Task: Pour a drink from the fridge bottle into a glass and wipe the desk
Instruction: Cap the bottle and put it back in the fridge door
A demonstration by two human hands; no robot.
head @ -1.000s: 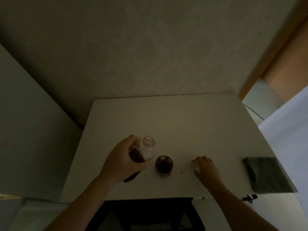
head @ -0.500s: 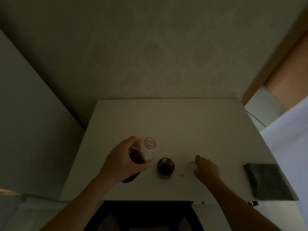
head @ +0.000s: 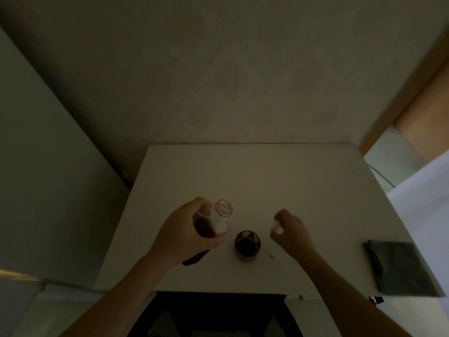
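From the head view, the left grip (head: 184, 235) clasps the uncapped bottle (head: 213, 223) above the counter (head: 255, 181), beside the filled glass (head: 247, 244), while the right grip (head: 292, 231) pinches a small white cap (head: 277, 227); a dark cloth (head: 398, 266) lies far right.

Both forearms bare to frame edge, no sleeves/watch/rings seen; left hand (head: 184, 235), right hand (head: 292, 233).

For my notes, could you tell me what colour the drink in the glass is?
Dark reddish-brown, seen in the head view inside the glass.
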